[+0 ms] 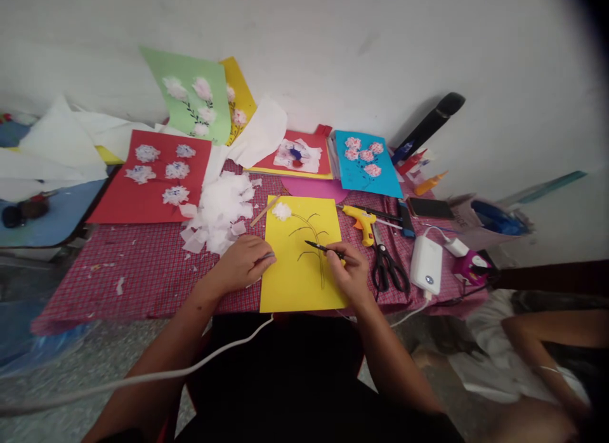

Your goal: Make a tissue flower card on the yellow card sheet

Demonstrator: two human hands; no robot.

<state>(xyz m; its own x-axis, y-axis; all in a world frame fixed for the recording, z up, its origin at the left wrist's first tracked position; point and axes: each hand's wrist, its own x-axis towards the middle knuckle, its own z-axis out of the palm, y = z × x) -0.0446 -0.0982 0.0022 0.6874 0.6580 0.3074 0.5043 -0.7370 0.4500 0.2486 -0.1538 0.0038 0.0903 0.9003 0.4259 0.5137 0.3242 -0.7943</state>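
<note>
A yellow sheet of paper (285,284) lies in front of me, with a thin dark branching stem (318,240) drawn on it. One white tissue-paper flower (281,211) sits near its upper left corner. My right hand (349,271) rests on the sheet's right edge and grips a black pen (318,245), its tip pointing left over the drawing. My left hand (245,263) lies at the sheet's left edge, fingers closed; a small greyish bit shows between thumb and finger, too small to name.
White paper scraps (221,202) are heaped at the left. A yellow glue gun (362,222), black scissors (387,268) and a white power bank (426,265) lie right. Red (157,205), green (190,81) and blue (352,170) flower sheets stand behind. Another person's arm (542,354) is at right.
</note>
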